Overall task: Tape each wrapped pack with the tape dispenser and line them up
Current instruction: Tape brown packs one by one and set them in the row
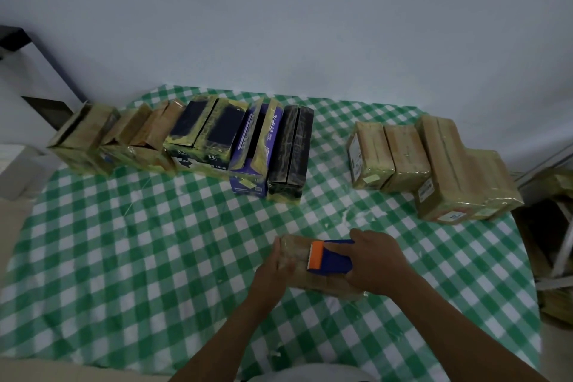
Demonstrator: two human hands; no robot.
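Grips the blue tape dispenser (336, 260) in the right hand (376, 263), fingers curled round its body, with the orange toothed end pointing left and lying on top of the wrapped pack (325, 284). Steadies that pack with the left hand (273, 270), clasped on its left end, thumb up at the far corner, fingers apparently bent over the top, though blur smears them. Both forearms reaching in from the bottom edge of the view. Pack flat on the bench (139, 242), near the front edge and about mid-width, brown under clear film, resting on a green-and-white checked cloth (93, 288). Farther back, along the far left of the bench, a row of taped packs (186, 133) standing side by side and touching: several brown ones at the left end (83, 136), then two dark packs edged in yellowish tape (204, 130), a purple box (257, 146), and a black pack (291, 149) closing the row on the right. Then a bare stretch of cloth, and at the far right a second group of four brown packs (403, 155), pressed together and reaching to the bench's right edge. Behind everything, a pale wall (310, 25). Off the right edge, lower down, more brownish bundles (555, 183) in dim light.
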